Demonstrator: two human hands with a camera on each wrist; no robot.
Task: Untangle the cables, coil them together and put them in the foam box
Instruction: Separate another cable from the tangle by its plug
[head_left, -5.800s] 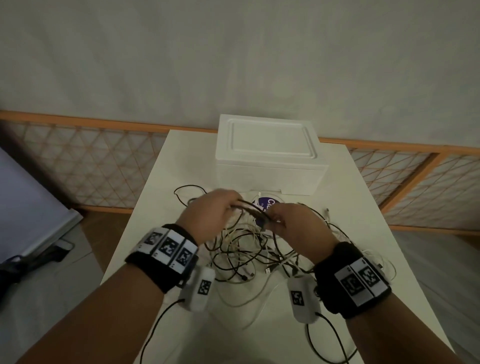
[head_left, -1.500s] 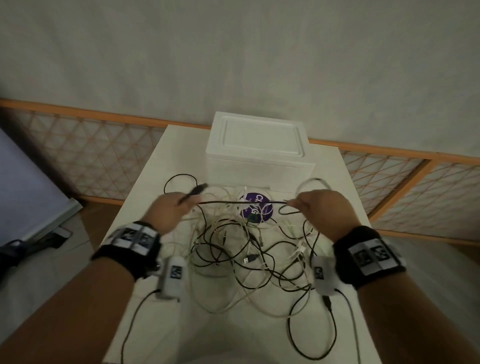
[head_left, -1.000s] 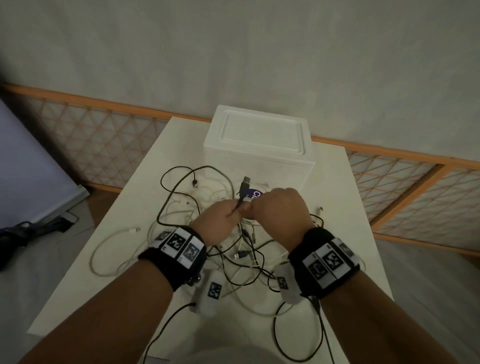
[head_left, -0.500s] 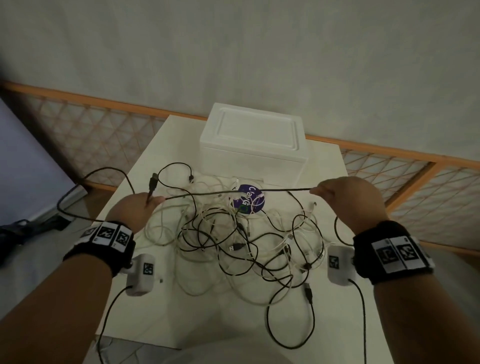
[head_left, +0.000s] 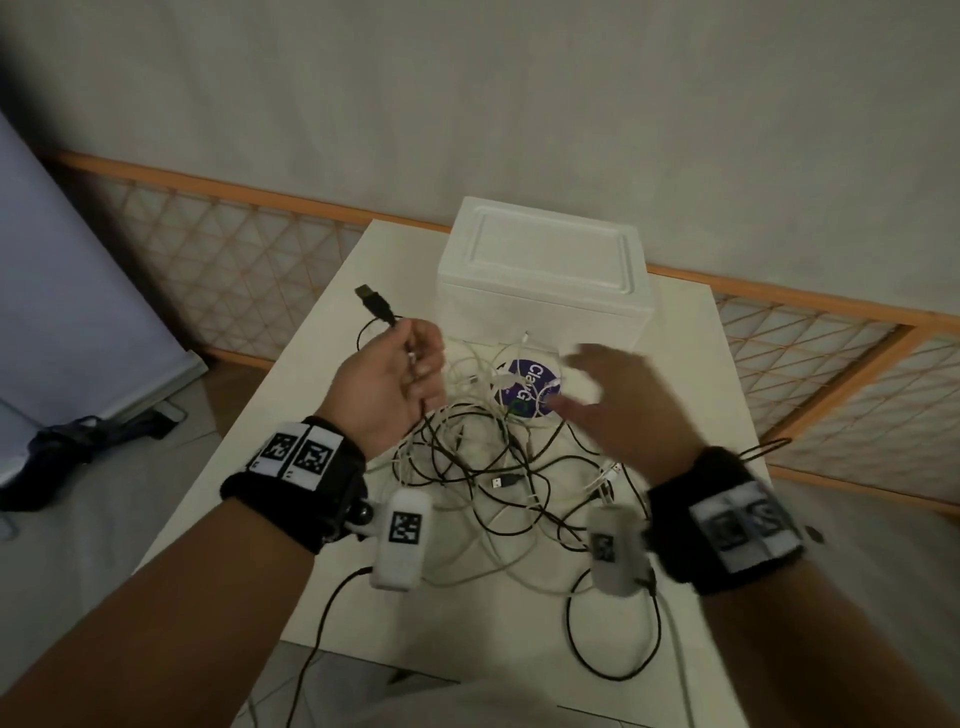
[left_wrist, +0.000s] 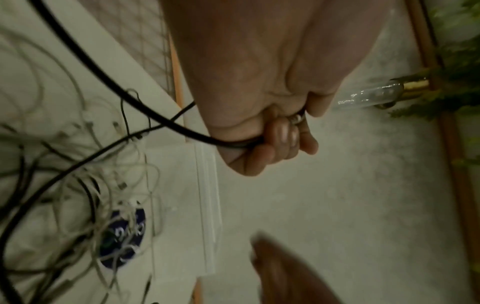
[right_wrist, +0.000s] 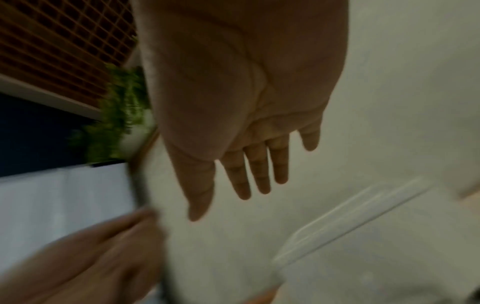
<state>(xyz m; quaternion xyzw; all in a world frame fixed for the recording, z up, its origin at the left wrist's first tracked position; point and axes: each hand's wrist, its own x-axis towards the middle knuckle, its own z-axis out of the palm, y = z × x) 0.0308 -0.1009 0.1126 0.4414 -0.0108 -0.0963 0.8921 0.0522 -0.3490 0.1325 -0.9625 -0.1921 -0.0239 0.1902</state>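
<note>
A tangle of black and white cables (head_left: 498, 467) lies on the white table (head_left: 691, 395) in front of the closed white foam box (head_left: 545, 280). My left hand (head_left: 395, 379) grips a black cable (left_wrist: 145, 111) in its curled fingers, and the cable's USB plug (head_left: 373, 301) sticks up above the fist. Blurred by motion, my right hand (head_left: 613, 400) hovers over the tangle with its fingers (right_wrist: 257, 168) spread straight and nothing in it. The left wrist view shows loops of the black cable running from the fist down to the pile.
A round purple sticker (head_left: 530, 387) lies under the cables near the box. An orange lattice fence (head_left: 228, 249) runs behind the table below a pale wall. A grey-blue panel (head_left: 62, 291) stands at the left, with dark items on the floor beside it.
My right hand has let go of the black cable and swung back in over the pile. My left hand has moved inward and upward with the cable end, its plug now pointing up.
</note>
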